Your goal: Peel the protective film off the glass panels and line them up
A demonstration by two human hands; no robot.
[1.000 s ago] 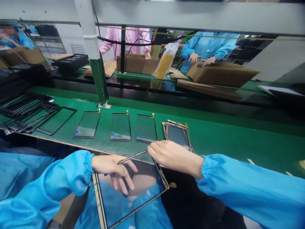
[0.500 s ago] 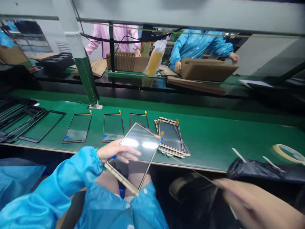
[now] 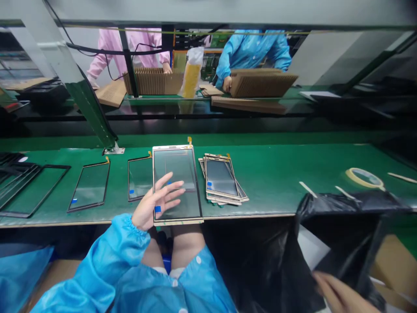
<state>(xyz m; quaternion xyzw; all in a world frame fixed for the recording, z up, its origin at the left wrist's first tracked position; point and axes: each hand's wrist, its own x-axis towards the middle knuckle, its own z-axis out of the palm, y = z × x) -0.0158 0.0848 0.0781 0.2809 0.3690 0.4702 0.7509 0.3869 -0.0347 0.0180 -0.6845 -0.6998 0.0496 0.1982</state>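
My left hand (image 3: 148,206) supports a clear, black-bordered touch panel (image 3: 190,202) just above the table's front edge. Its fingers are spread and show through the glass; the panel has a gold flex tab at the top and a blue sticker at lower left. My right hand (image 3: 340,293) is low at the right, at the mouth of a black plastic bag (image 3: 286,252). Its fingers are blurred and partly cut off, so whether they hold anything is unclear. Similar panels, one (image 3: 89,184) and another (image 3: 138,180), lie left of the held panel. A panel stack (image 3: 221,178) lies to its right.
Black frames (image 3: 39,191) are piled at the left of the green table (image 3: 270,174). A tape roll (image 3: 365,178) lies at the right, near pale strips. A slanted post (image 3: 87,104) stands on the table. Beyond it, two people handle cardboard dividers (image 3: 260,84).
The held panel has turned from tilted to nearly upright and moved up over the table edge. My right hand has moved lower, by the bag; the thin strip trailing from it no longer shows.
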